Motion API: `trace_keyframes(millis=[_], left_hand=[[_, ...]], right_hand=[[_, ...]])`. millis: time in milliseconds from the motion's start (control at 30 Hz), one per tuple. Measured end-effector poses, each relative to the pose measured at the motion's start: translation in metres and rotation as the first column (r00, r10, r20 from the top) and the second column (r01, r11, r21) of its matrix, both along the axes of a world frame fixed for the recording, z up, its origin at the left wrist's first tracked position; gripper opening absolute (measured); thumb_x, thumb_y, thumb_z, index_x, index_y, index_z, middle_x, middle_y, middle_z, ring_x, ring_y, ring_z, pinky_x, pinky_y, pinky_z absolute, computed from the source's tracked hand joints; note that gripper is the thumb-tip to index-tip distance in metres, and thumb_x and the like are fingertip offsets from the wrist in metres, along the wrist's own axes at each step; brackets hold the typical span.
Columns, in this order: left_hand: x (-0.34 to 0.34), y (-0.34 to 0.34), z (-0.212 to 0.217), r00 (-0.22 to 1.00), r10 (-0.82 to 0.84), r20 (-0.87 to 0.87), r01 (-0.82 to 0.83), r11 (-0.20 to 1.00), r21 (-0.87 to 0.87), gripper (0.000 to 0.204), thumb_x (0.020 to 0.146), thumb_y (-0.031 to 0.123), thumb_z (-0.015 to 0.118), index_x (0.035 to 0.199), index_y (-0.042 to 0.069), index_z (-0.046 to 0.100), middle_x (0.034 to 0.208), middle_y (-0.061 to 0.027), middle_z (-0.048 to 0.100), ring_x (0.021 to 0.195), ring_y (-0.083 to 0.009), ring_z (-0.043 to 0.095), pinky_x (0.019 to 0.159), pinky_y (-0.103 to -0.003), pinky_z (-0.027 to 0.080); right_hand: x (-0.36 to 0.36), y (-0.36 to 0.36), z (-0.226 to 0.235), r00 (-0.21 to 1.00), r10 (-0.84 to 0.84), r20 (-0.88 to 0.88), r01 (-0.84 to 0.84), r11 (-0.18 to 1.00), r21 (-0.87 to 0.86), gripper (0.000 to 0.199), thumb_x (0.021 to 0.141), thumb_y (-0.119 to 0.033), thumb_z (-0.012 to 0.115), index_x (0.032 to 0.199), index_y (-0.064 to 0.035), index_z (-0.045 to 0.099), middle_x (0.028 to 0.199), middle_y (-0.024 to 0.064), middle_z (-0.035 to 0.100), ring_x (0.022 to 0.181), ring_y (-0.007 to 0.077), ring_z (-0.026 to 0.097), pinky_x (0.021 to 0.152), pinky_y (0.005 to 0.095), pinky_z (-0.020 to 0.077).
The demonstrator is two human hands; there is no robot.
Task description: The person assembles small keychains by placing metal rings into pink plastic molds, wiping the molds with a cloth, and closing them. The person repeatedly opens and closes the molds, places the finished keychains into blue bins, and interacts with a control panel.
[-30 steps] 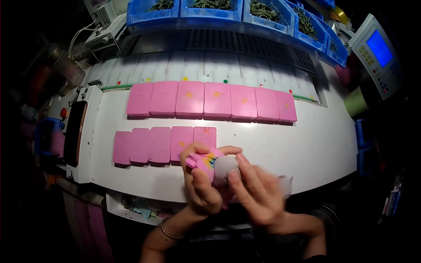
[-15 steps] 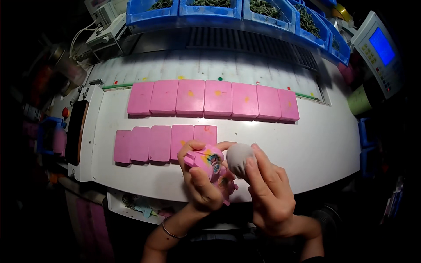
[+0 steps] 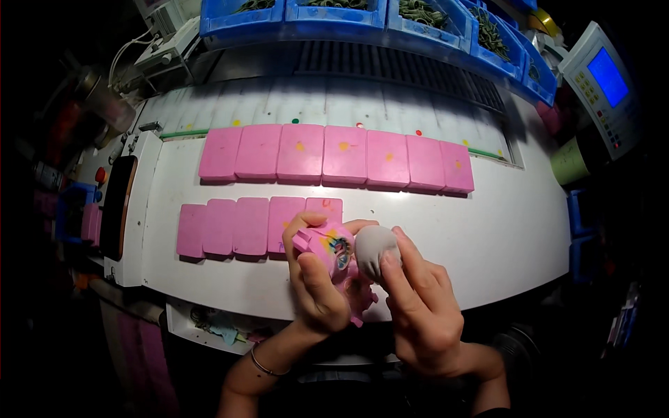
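With our left hand (image 3: 317,282) we are holding a bumpy pink piece (image 3: 324,240), our fingers and thumb wrapping around it, just in front of the right end of the short row of pink blocks (image 3: 251,226). The pink piece is showing yellow smears and a hole with dark blue inside. Another bumpy pink part (image 3: 359,296) is poking out below it, and we cannot tell if the two are joined. With our right hand (image 3: 428,313) we are pinching a gray ball (image 3: 376,247), to the right of the short row. The ball is sitting right by the hole, but we cannot tell if it is touching the pink piece. Behind the short row, a long row of pink blocks (image 3: 345,155) is lying on the white table (image 3: 488,237). Farther behind the short row, blue bins (image 3: 334,33) are holding green bits (image 3: 425,14). Far to the right of the short row, a blue screen (image 3: 608,75) is glowing.
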State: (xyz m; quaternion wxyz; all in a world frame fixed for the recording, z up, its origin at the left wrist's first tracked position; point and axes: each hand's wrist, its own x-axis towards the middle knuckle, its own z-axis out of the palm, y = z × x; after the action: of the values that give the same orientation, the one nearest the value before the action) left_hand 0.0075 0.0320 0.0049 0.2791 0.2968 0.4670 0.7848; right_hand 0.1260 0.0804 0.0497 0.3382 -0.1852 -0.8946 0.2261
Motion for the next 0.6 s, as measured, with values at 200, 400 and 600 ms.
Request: trace_keyframes(millis=[200, 400, 600], left_hand=[[-0.001, 0.0, -0.002, 1.0, -0.022, -0.006, 0.022, 0.999, -0.032, 0.048, 0.098, 0.043, 0.015, 0.12, 0.002, 0.024, 0.1, -0.0266, 0.059, 0.076, -0.0244, 0.06, 0.068, -0.031, 0.049], [0.002, -0.002, -0.009, 0.999, -0.026, -0.044, 0.022, 0.997, -0.075, 0.049, 0.098, 0.042, 0.012, 0.119, 0.002, 0.029, 0.097, -0.0233, 0.06, 0.073, -0.0228, 0.058, 0.072, -0.03, 0.047], [0.0, -0.006, -0.017, 0.992, -0.026, -0.123, 0.012, 0.994, -0.109, 0.042, 0.098, 0.031, 0.03, 0.123, -0.002, 0.038, 0.108, -0.0117, 0.05, 0.089, -0.0153, 0.05, 0.081, -0.025, 0.041]], right_hand=[[0.0, -0.006, 0.002, 0.995, 0.028, 0.096, -0.03, 0.999, 0.023, 0.053, 0.069, 0.001, 0.056, 0.121, 0.0037, 0.053, 0.127, 0.0257, 0.048, 0.087, 0.0277, 0.055, 0.077, 0.0349, 0.046], [0.006, -0.007, 0.0, 0.985, 0.091, 0.149, -0.092, 0.996, 0.004, 0.057, 0.068, 0.002, 0.056, 0.124, 0.0046, 0.05, 0.13, 0.0255, 0.045, 0.091, 0.0301, 0.055, 0.081, 0.0363, 0.0457], [0.001, 0.002, 0.01, 0.975, 0.1, 0.198, -0.094, 0.995, -0.042, 0.066, 0.064, 0.008, 0.055, 0.129, 0.0039, 0.045, 0.132, 0.0253, 0.043, 0.089, 0.0297, 0.054, 0.078, 0.0331, 0.0439]])
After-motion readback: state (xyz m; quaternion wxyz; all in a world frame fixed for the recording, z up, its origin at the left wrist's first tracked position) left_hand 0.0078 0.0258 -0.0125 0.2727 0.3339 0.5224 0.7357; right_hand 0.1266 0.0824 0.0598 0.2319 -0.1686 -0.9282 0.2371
